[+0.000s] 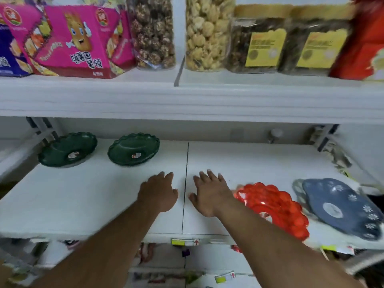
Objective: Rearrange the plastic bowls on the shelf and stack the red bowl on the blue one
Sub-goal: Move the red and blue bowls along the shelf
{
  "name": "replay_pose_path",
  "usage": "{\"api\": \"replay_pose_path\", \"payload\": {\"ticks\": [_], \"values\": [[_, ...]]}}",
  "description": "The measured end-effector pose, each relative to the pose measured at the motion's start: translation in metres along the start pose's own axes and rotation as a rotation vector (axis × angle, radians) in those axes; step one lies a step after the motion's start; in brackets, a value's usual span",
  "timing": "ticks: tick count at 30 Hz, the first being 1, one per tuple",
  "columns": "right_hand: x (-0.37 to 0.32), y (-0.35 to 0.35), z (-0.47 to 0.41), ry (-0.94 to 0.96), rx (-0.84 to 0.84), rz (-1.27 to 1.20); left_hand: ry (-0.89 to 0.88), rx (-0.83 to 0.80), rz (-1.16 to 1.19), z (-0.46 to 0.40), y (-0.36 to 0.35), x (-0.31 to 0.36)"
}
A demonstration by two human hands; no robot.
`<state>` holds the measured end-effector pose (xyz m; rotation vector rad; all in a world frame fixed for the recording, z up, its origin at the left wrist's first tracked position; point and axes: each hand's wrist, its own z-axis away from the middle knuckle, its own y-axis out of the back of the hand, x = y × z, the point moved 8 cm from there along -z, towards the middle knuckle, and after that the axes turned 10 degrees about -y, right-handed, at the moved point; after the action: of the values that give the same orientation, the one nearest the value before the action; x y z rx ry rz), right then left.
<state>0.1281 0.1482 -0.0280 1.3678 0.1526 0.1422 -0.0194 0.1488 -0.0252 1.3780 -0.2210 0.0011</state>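
Note:
A red scalloped plastic bowl (276, 206) lies on the white shelf (93, 200) at the front right. To its right sits a blue-grey bowl (342, 206) with white flower marks. Two dark green bowls stand at the back left, one (67, 149) beside the other (134, 149). My left hand (159, 191) hovers over the middle of the shelf, fingers apart, holding nothing. My right hand (209, 193) is just right of it, fingers spread and empty, close to the red bowl's left rim; my forearm covers part of that rim.
An upper shelf (187, 98) overhangs the bowls, carrying pink snack boxes (76, 40), clear jars of snacks (207, 34) and labelled packs (261, 46). Metal brackets stand at the back corners. Price tags (185, 242) line the front edge, with more goods below.

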Motion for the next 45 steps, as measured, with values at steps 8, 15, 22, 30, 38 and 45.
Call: {"api": "replay_pose_path", "payload": {"ticks": [8,15,22,30,38,45], "values": [[0.066,-0.009,0.068,-0.213,-0.018,-0.013,-0.168,-0.005,0.105,0.005,-0.021,0.073],[0.129,-0.010,0.121,-0.321,0.008,-0.070,-0.248,-0.026,0.126,0.026,-0.035,0.151],[0.218,-0.015,0.170,-0.344,0.059,-0.127,-0.237,0.039,0.123,0.049,-0.045,0.240],[0.334,-0.045,0.223,-0.287,0.047,-0.136,-0.090,0.026,0.135,0.082,-0.082,0.327],[0.412,-0.071,0.254,-0.330,0.018,-0.223,0.020,-0.006,0.128,0.121,-0.110,0.371],[0.449,-0.074,0.249,-0.451,0.086,-0.332,0.137,0.152,0.227,0.123,-0.114,0.344]]}}
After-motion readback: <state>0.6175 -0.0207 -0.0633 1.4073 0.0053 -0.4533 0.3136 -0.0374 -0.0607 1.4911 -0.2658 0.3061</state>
